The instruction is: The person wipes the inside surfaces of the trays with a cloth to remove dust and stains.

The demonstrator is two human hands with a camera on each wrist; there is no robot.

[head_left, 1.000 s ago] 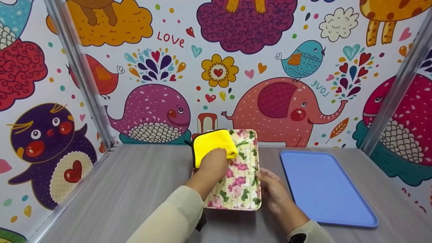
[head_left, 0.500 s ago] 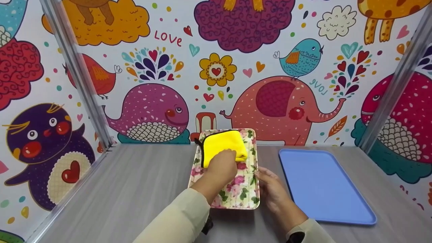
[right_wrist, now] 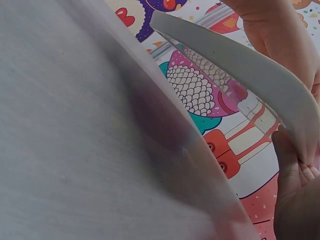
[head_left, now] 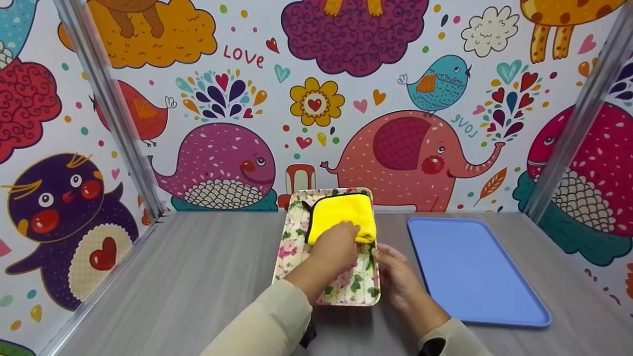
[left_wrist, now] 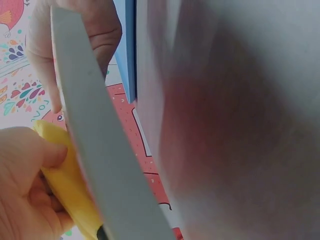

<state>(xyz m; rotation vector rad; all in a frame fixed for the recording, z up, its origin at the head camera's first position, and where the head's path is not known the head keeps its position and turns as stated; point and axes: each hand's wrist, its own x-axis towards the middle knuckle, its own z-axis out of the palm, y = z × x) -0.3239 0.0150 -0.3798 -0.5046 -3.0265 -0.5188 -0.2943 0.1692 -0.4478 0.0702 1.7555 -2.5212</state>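
A tray with a pink floral print (head_left: 288, 249) is held tilted above the table, its patterned face towards the head camera. My right hand (head_left: 398, 274) grips its right edge, thumb on the rim; the right wrist view shows those fingers (right_wrist: 287, 160) around the white underside (right_wrist: 240, 60). In my left hand (head_left: 334, 249) is a folded yellow cloth (head_left: 341, 212) with black trim, pressed on the upper right of the printed face. The left wrist view shows the left thumb (left_wrist: 52, 152) and curled fingers holding the cloth (left_wrist: 70, 185) against the tray.
A blue rectangular tray (head_left: 474, 267) lies flat on the grey table (head_left: 198, 277), right of the right hand. Cartoon-printed panels (head_left: 222, 163) rise behind the table and along its sides, with metal posts (head_left: 118, 123) at the corners.
My left hand has slid the yellow cloth rightward across the floral tray, from its upper left to its right edge. The right hand keeps its grip. The head view has shifted slightly.
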